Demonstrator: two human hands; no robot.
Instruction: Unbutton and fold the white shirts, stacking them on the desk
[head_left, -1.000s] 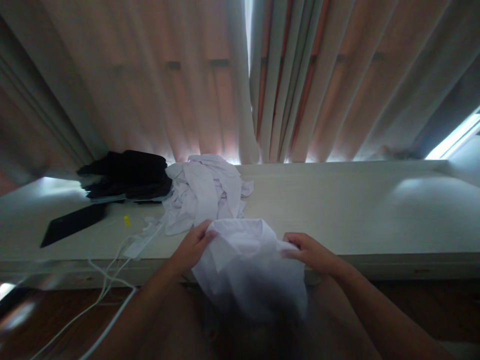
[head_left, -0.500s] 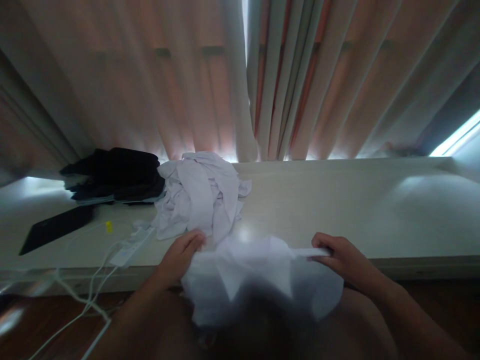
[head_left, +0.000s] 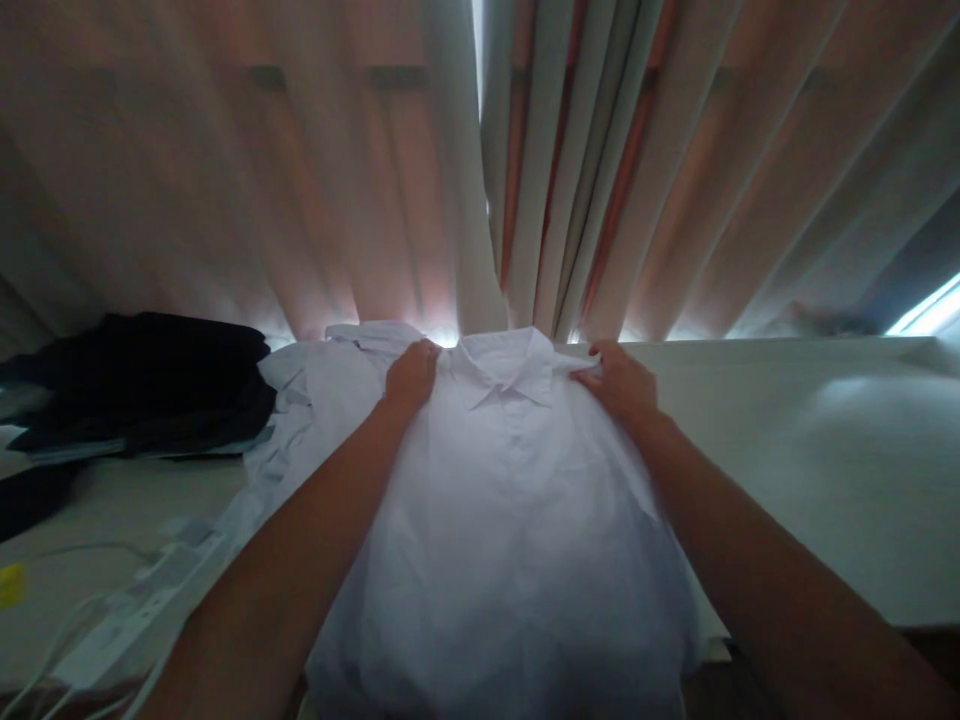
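A white collared shirt [head_left: 517, 500] hangs spread between my two hands, its buttoned front and collar facing me. My left hand [head_left: 412, 378] is closed on one shoulder beside the collar. The other shoulder is pinched by my right hand [head_left: 621, 382], with the cloth pulled taut outward. The shirt's lower part is dim and blurred toward the bottom of the view. Just left of the held shirt, partly behind my left arm, lies a crumpled pile of white clothes [head_left: 322, 388].
A stack of folded black clothes [head_left: 150, 385] sits at the left on the pale ledge [head_left: 795, 470]. A white power strip [head_left: 142, 610] with cables and a yellow tag [head_left: 10, 585] lie nearer me. Closed curtains [head_left: 360, 180] hang along the back.
Both my hands have moved forward and up over the ledge with the shirt, which has unfolded to full view. The camera has shifted closer to the ledge.
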